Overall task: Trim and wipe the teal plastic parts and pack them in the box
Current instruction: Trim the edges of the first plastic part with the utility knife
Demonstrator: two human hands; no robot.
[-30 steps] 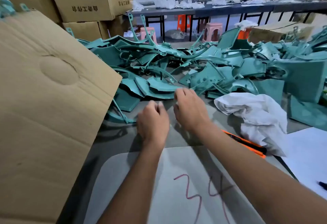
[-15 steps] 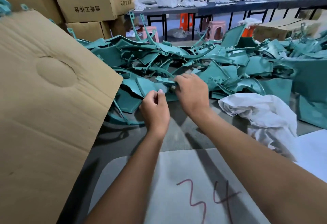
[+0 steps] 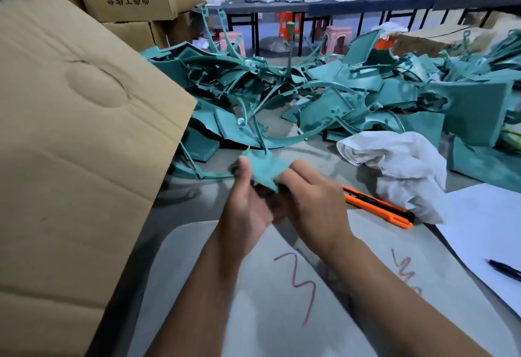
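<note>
Both hands up at centre: left hand (image 3: 245, 201) and right hand (image 3: 313, 201) pinch one teal part (image 3: 263, 166) between them, pile of teal parts (image 3: 310, 97) at twelve o'clock, orange knife (image 3: 377, 207) at three.

We look from our single head camera forward and down, close over the grey table (image 3: 180, 207), with the cardboard flap (image 3: 76, 136) near left and benches (image 3: 366, 4) far beyond.

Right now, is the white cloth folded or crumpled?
Crumpled. The white cloth lies in a loose, creased heap on the table, partly over the orange knife; no neat folds show.
</note>
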